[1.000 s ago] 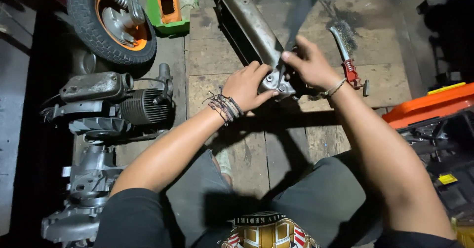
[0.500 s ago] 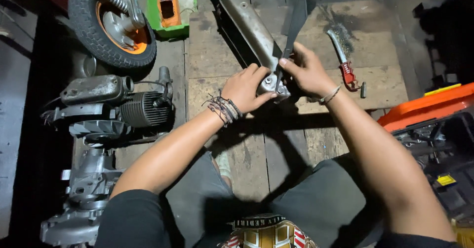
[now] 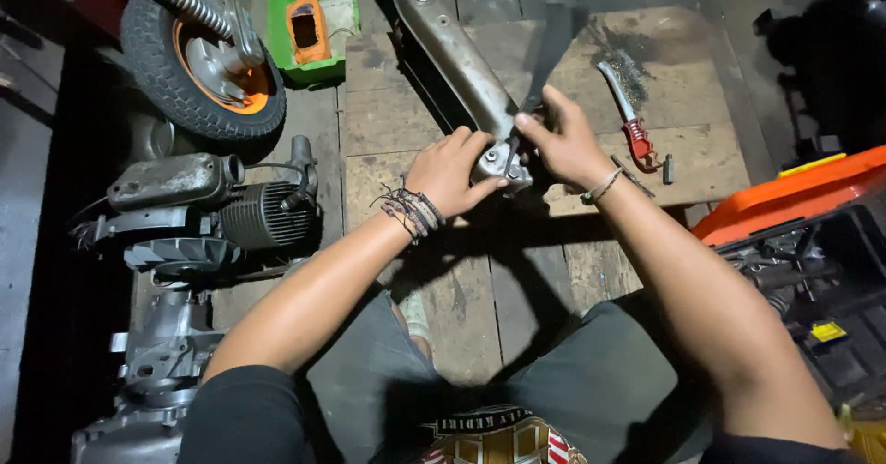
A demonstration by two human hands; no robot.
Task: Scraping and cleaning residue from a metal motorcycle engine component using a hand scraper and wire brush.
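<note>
Left hand (image 3: 454,170): centre of frame, wrist wrapped in dark cord bracelets (image 3: 413,213). Fingers curled closed around the near end of a long grey metal part (image 3: 454,50), thumb pressed on the part's lower edge.

Long grey metal part: runs diagonally from the top centre of frame down to the centre, its lower end between both hands, lying over the wooden pallet (image 3: 406,113).

Right hand (image 3: 565,141): just right of the left hand, thin bangle at the wrist. Fingers pinched tight on a dark flat strip (image 3: 548,50), which rises blurred from the fingertips toward the top of frame. A thin metal pin or rod appears below the fingertips, against the end of the grey part; its exact kind cannot be told.

Wire brush with red handle (image 3: 628,118): on the pallet, right of the right hand, apart from it. A small dark bolt lies just beside its handle.

Small wheel with orange hub (image 3: 205,72): upper left, with a coil spring above it.

Green tray (image 3: 312,19): top, left of centre, holding an orange item.

Finned engine block (image 3: 221,215): left of frame, on the floor.

Orange case (image 3: 794,192): right edge.
</note>
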